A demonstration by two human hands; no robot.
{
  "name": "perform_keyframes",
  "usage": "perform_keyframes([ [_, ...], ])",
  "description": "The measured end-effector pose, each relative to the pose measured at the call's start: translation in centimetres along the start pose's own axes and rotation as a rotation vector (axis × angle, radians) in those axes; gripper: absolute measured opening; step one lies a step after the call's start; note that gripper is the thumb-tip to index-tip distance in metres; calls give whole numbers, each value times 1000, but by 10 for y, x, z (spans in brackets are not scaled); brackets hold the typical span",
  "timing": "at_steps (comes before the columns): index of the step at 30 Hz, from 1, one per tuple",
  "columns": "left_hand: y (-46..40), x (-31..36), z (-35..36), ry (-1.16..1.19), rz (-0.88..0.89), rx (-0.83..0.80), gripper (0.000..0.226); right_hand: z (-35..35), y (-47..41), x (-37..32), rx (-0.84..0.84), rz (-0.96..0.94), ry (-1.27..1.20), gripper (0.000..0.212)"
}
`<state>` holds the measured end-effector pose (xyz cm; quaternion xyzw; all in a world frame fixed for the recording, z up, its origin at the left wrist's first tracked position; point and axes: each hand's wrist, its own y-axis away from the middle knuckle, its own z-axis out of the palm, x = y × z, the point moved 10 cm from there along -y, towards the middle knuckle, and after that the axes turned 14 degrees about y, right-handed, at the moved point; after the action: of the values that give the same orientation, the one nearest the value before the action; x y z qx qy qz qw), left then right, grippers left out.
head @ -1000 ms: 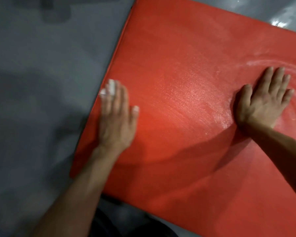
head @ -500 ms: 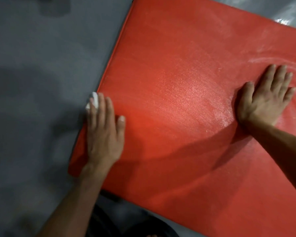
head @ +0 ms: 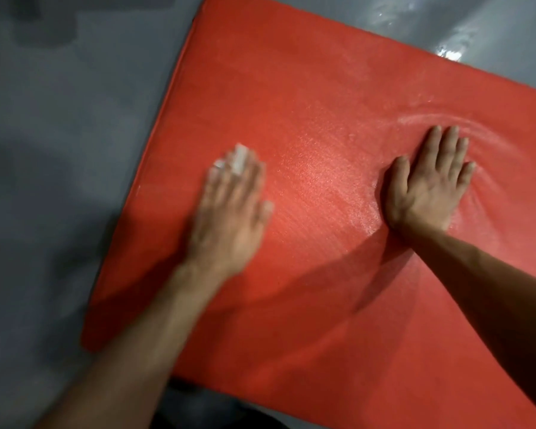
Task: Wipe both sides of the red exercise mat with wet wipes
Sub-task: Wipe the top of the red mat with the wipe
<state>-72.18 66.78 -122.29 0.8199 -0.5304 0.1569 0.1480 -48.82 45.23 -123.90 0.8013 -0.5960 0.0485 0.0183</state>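
The red exercise mat point(head: 307, 113) lies flat on a grey floor and fills most of the view, its left edge running diagonally. My left hand point(head: 229, 215) is blurred and lies flat on the mat's left part, fingers straight. A white wet wipe point(head: 239, 156) shows beyond and between its fingertips, pressed under them. My right hand point(head: 427, 187) lies flat on the mat's right part, fingers spread and straight, with damp streaks curving around it. Most of the wipe is hidden under my left fingers.
Grey floor point(head: 59, 150) lies left of the mat. A shiny wet-looking patch of floor point(head: 452, 29) shows past the mat's far edge at the top right. Something dark sits below the mat's near edge.
My left hand with the wipe slid left to the mat's edge, then back right and inward onto the mat. My right hand stayed in place.
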Motion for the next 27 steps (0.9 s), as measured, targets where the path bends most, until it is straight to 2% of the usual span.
perform_keyframes([
  [2, 0, -51, -21, 69, -127, 36, 64, 0, 0, 0, -4, -2, 2, 73],
  [4, 19, -46, -23, 82, -111, 25, 65, 0, 1, -1, -11, -6, 1, 73],
  [6, 54, -7, -7, 76, -34, -55, 65, 0, 2, -1, -18, 2, -3, 73],
  [9, 123, 53, 19, 104, 187, -225, 65, -1, 2, -1, -7, 5, -4, 72],
  [11, 147, 41, 15, 74, 271, -240, 63, -2, 1, -1, -8, 1, -6, 72],
  [12, 150, 16, 6, 66, 235, -184, 60, -1, 2, -1, -11, -3, -5, 72],
  [15, 155, -85, -35, 29, -133, 7, 60, 0, 2, -1, -15, -10, 20, 73],
  [17, 167, -97, -45, 30, -227, 58, 63, 2, 2, -4, -33, -23, 24, 73],
  [19, 184, -53, -27, 91, -83, -12, 65, 2, 1, -4, -70, -28, 19, 75],
  [21, 209, 5, -2, 121, 148, -180, 67, 4, 0, -3, -121, -41, 30, 76],
  [23, 224, 22, 10, 71, 302, -279, 66, 6, 0, -4, -175, -54, 40, 78],
  [25, 212, -9, -3, 43, 268, -224, 63, 5, 1, -5, -181, -41, 41, 78],
  [27, 196, -64, -30, 54, 57, -87, 63, 5, 2, -5, -168, -25, 40, 77],
])
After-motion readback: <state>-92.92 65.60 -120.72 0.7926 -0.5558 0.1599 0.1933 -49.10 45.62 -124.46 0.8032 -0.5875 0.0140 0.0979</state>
